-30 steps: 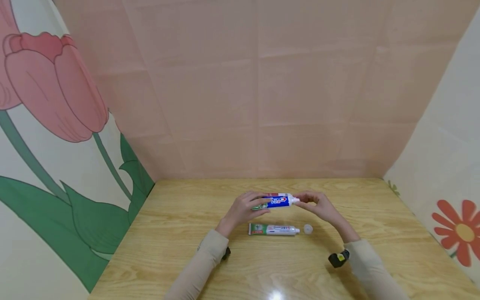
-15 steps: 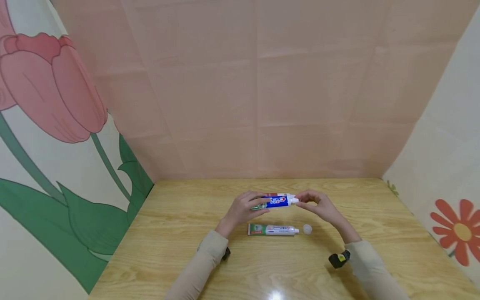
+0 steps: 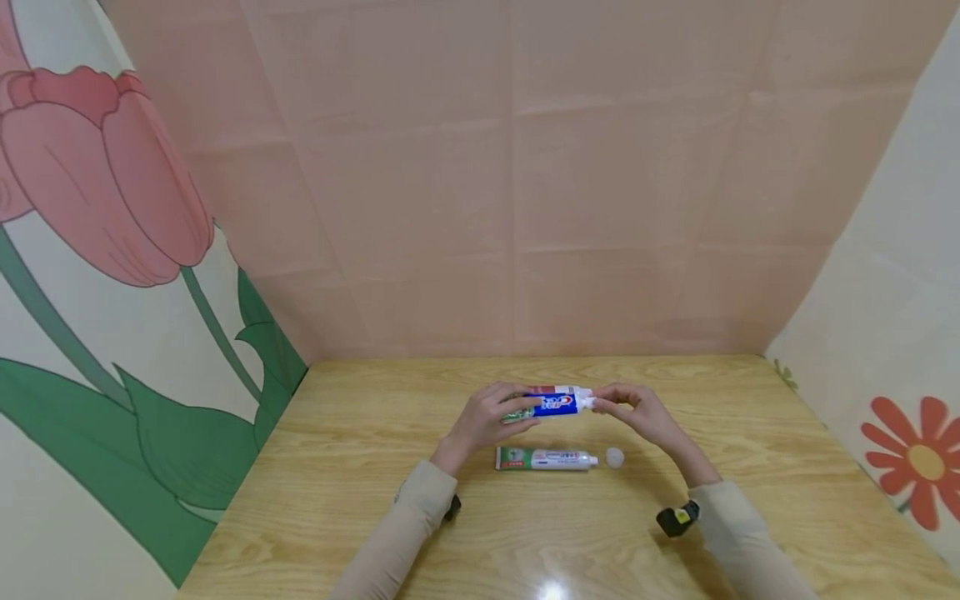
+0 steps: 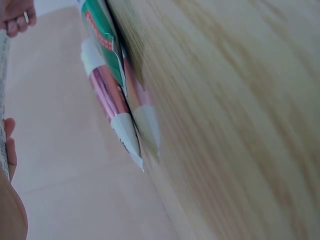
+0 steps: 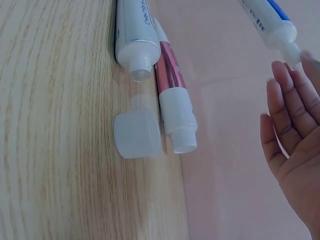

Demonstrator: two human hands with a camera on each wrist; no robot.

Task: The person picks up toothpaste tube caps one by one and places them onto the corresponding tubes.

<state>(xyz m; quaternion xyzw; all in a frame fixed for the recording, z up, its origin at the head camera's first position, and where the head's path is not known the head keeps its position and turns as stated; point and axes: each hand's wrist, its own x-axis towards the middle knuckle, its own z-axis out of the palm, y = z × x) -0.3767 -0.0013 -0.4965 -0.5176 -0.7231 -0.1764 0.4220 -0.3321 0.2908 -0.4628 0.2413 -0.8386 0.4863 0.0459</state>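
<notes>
My left hand (image 3: 491,415) grips the rear part of a blue and green toothpaste tube (image 3: 557,404), held level above the table. At the tube's front, my right hand (image 3: 637,410) pinches the small white tip (image 5: 290,53) between thumb and fingers. Whether that tip is a cap or the bare nozzle, I cannot tell. Below lies a green and white toothpaste tube (image 3: 545,459) with its nozzle uncovered. A translucent cap (image 3: 615,457) lies just right of that nozzle. Partly hidden behind the held tube in the head view is a red and white tube (image 5: 171,70) on the table.
The wooden table (image 3: 375,467) runs back to a pink cloth backdrop (image 3: 517,208). Printed panels with a tulip (image 3: 112,175) and a red flower (image 3: 926,462) flank the sides. A black wrist camera (image 3: 677,518) hangs under the right forearm.
My right fingertips shift slightly around the white tip. My left hand and the tube in it stay in place, as do the things on the table.
</notes>
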